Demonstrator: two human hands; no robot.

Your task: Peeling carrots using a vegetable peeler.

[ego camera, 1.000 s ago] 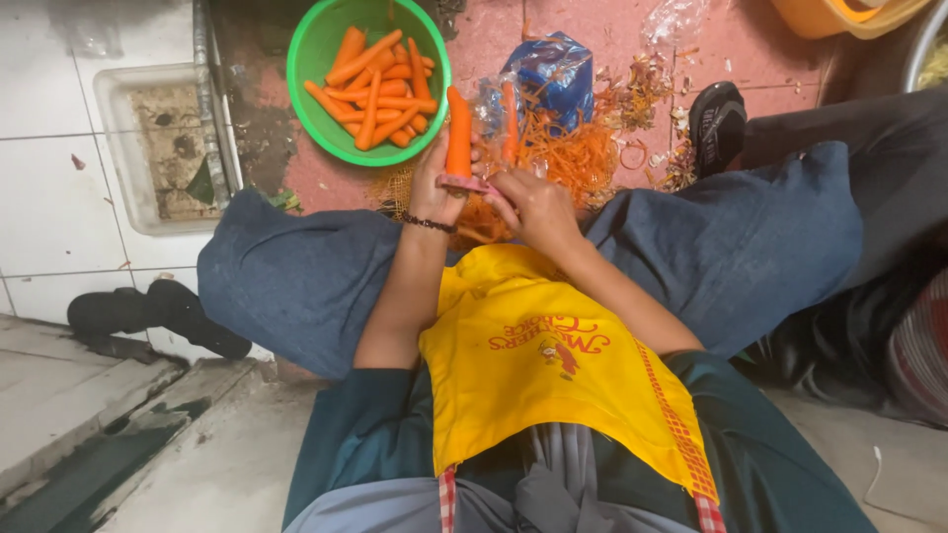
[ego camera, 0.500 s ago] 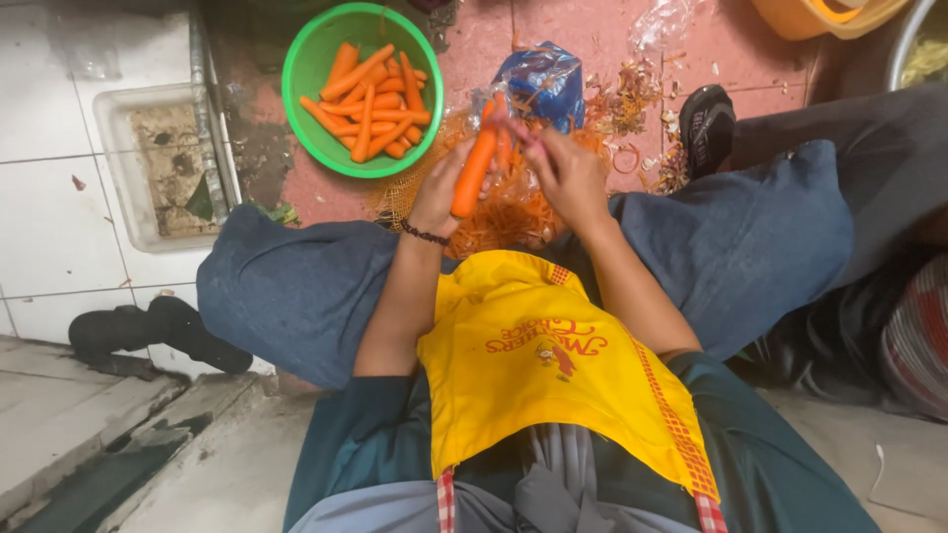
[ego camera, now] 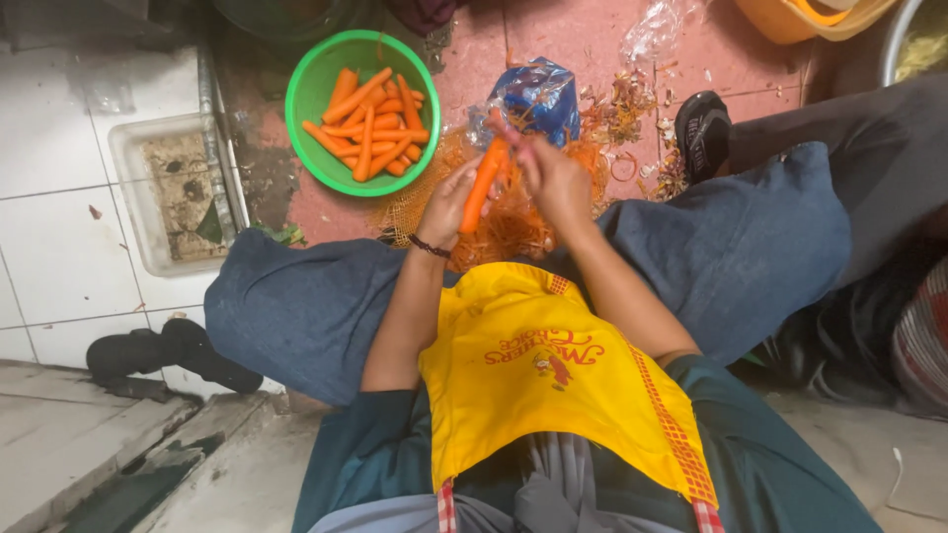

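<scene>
My left hand grips an orange carrot by its lower half, the carrot tilted up toward the right. My right hand is closed at the carrot's upper end around a small peeler that is mostly hidden by the fingers. Below both hands lies a heap of orange peelings on a mesh sack. A green bowl with several peeled carrots stands on the floor to the upper left of my hands. A yellow apron covers my lap.
A blue plastic bag lies just beyond my hands on the red tile floor. Dry onion-like skins are scattered to its right. A black shoe rests at the right, another black shoe at the lower left. A floor drain sits left.
The carrot has gone from upright to tilted and my right hand has slid to its upper end. The view has shifted so the bowl sits lower in the picture.
</scene>
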